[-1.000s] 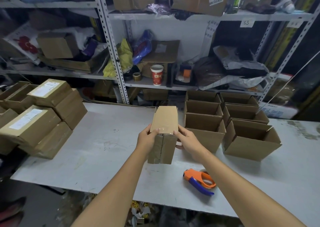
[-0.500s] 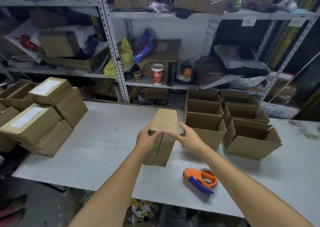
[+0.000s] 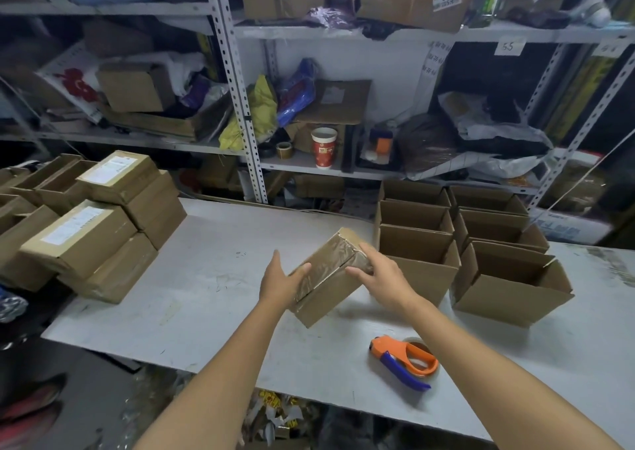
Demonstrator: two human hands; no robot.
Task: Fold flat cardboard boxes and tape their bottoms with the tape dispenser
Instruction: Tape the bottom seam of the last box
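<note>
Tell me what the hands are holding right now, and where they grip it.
Both hands hold one cardboard box, taped bottom up: left hand at its near-left end, right hand on its right edge.

Red paper cup [image 3: 323, 147] on metal shelf [image 3: 302, 168]

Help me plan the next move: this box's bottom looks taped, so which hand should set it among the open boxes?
Probably the right hand: it grips the box on the side nearest the open boxes, which stand to the right. The left hand holds the far side.
</note>
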